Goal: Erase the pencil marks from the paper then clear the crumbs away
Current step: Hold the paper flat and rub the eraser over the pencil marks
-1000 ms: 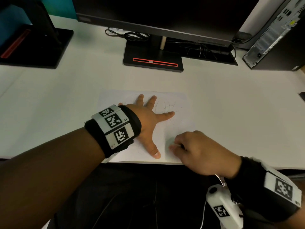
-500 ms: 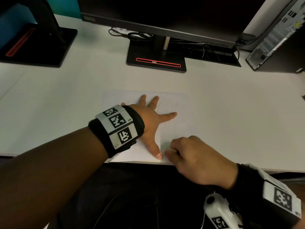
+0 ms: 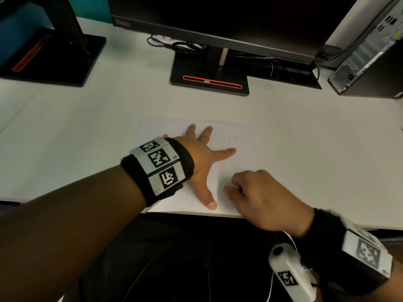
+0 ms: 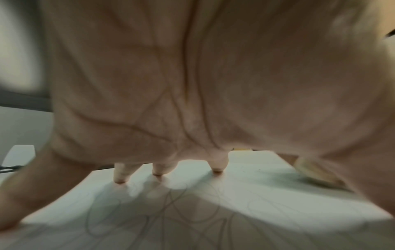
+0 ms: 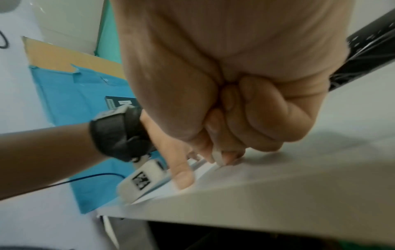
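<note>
White sheet of paper point(image 3: 237, 136) with faint grey pencil scribbles point(image 3: 224, 141) lies flat at the near edge of the white desk point(image 3: 316, 149). Left hand point(image 3: 202, 158) spread wide, flat, fingers straight, pinning the sheet over part of the scribbles. Right hand point(image 3: 259, 197) curled tight near the sheet's lower right corner, pinching a small pale eraser point(image 5: 218, 156) against the paper; the eraser barely shows past the fingertips. Likely mid-erase on the lower marks; the upper scribbles look untouched, and a few dark specks, probably crumbs, sit right of the left index finger. Risks: the sheet sits at the desk edge, so a hard stroke toward the body could crease or tear the corner; if the left palm lifts, the paper slides; marks under the left hand could be missed. Black monitor stand point(image 3: 209, 81) well behind, no conflict.
</note>
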A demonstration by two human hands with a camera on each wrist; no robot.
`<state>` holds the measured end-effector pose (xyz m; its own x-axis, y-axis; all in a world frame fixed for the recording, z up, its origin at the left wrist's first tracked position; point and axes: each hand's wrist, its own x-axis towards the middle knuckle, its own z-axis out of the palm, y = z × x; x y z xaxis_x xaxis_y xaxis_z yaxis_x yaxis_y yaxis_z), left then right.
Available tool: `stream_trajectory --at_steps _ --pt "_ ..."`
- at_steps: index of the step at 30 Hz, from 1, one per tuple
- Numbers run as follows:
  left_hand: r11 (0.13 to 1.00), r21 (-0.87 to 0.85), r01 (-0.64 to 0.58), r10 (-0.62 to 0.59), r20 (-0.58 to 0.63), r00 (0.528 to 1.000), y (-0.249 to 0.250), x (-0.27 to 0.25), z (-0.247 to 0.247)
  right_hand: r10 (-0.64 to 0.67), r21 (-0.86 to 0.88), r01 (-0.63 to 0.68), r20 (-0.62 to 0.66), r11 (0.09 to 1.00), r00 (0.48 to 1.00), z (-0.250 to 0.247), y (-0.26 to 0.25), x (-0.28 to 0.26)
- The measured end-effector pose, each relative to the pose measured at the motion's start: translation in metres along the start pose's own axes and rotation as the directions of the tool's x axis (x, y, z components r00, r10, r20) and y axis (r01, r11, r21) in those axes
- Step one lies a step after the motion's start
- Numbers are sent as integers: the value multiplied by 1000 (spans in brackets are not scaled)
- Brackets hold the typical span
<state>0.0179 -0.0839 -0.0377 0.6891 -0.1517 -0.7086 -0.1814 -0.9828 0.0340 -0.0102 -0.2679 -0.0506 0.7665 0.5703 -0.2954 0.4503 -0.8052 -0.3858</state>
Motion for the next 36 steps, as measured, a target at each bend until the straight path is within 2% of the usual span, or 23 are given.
stream_trajectory --at_steps 3,7,10,12,16,19,21,25,28,30,33,36 --pt "1000 1 -6 6 -5 1000 -1 1 0 -26 20 24 79 1000 997 4 -5 -6" --pt "1000 3 -1 1 0 1000 1 0 0 67 -22 -68 -21 997 998 -8 8 11" --pt "1000 3 -1 1 -4 1000 0 0 0 -14 -14 14 36 1000 999 2 -5 3" --pt "1000 3 -8 8 -13 1000 0 1 1 -15 17 14 72 1000 997 3 -7 1" --pt "1000 5 -3 3 -23 1000 0 0 1 58 -5 -58 -35 998 998 -7 5 12" --pt "1000 2 -7 7 -22 1000 -1 -1 1 -32 -1 32 50 999 998 3 -6 1" --pt "1000 6 -9 9 -23 1000 -1 0 1 -32 28 30 93 999 995 3 -7 0" --pt "1000 3 -8 8 -25 1000 0 -1 1 43 -16 -43 1 999 999 -10 3 12" --pt "1000 3 -12 12 -28 1000 -1 -1 2 -27 -5 27 72 1000 997 0 -10 4" --pt "1000 7 -11 11 -34 999 -1 1 2 -18 19 16 102 1000 995 0 -10 4" --pt "1000 10 -3 4 -34 999 0 0 2 41 -10 -41 19 999 999 -10 0 15" --pt "1000 10 -4 4 -36 999 0 0 1 -30 -13 31 44 999 999 -4 -7 10"
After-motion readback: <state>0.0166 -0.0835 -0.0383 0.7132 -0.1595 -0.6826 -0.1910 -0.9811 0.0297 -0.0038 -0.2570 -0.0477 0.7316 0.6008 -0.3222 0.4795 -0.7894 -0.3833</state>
